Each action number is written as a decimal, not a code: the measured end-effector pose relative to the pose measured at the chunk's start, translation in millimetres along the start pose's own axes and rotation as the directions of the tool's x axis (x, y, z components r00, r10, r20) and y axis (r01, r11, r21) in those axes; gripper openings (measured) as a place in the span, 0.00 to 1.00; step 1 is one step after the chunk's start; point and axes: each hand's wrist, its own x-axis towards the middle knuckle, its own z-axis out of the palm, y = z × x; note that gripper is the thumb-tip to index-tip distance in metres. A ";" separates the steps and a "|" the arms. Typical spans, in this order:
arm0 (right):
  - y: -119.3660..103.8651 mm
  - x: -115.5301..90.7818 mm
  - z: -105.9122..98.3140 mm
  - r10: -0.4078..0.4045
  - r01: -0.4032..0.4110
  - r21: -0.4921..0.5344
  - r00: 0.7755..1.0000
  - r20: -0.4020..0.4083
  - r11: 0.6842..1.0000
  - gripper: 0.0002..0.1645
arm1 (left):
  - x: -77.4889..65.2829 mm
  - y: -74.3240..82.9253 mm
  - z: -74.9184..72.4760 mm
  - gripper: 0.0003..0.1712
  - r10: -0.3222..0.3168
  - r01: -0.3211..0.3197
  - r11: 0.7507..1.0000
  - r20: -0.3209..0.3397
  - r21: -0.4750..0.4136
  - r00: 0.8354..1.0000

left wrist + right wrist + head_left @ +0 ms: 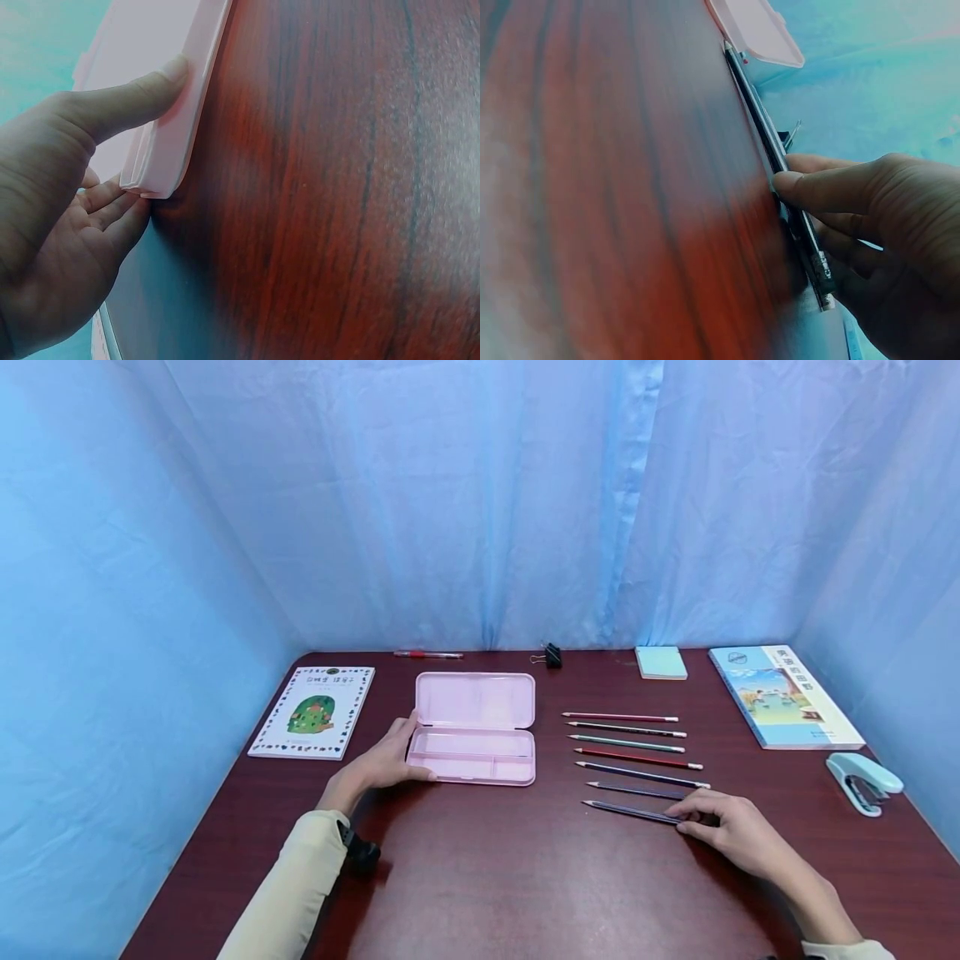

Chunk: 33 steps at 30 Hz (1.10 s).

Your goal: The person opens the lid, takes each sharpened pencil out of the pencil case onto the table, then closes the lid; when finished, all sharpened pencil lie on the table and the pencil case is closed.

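A pink pencil case (475, 700) lies open on the table, its hinged lid folded back and its divided tray facing up. My left hand (386, 762) holds the case's left end, thumb along the front wall and fingers round the end, as the left wrist view also shows. On the right, my right hand (738, 833) pinches a dark pencil (626, 811), the nearest in a row, between thumb and fingers near its eraser end. Its sharpened tip points left toward the case. Just behind lies another dark pencil (633, 790), its eraser end hidden by the hand.
Several more pencils, including a red pencil (637, 758) and a green pencil (626, 743), lie side by side. Around them are a stapler (862, 781), two books (787, 697), (313, 713), a notepad (661, 662), a binder clip (552, 655) and a red pen (427, 654). Curtains border the table.
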 end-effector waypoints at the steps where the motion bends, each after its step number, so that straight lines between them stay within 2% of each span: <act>1: 0.1 -0.2 0.3 -0.006 0.006 -0.003 1.000 -0.004 1.000 0.16 | 0.0 0.1 -0.1 0.68 -0.004 0.004 1.000 0.002 0.002 1.000; 5: 0.1 -0.3 1.0 -0.027 0.027 -0.017 0.999 -0.016 0.999 0.18 | -0.3 0.3 -0.1 0.68 -0.013 0.013 1.000 0.005 0.004 1.000; 9: -3.9 2.2 -1.4 -0.014 0.014 -0.028 1.000 -0.001 1.000 0.17 | -0.5 0.8 -0.2 0.68 -0.011 0.011 1.000 0.006 -0.006 1.000; 13: -15.8 16.3 -3.4 -0.010 0.010 -0.041 1.000 0.003 0.999 0.15 | -0.6 0.9 -0.5 0.68 -0.014 0.014 1.000 0.010 -0.008 1.000; 17: -34.9 45.7 2.2 -0.088 0.087 -0.019 0.995 -0.041 0.996 0.14 | -0.8 0.3 -0.6 0.67 -0.026 0.026 1.000 0.010 -0.008 1.000; 21: -58.1 82.5 17.0 -0.169 0.172 0.061 0.984 -0.057 0.983 0.15 | -0.7 -0.2 -0.1 0.67 -0.023 0.023 1.000 0.010 -0.010 1.000; 27: -91.2 131.6 50.2 -0.208 0.201 0.185 0.978 0.018 0.962 0.16 | -0.9 -1.2 0.6 0.68 -0.014 0.014 1.000 0.006 -0.017 1.000; 33: -115.3 161.9 82.8 -0.272 0.242 0.246 0.957 0.096 0.939 0.16 | -0.6 -1.1 0.6 0.68 -0.029 0.029 0.999 0.003 -0.019 1.000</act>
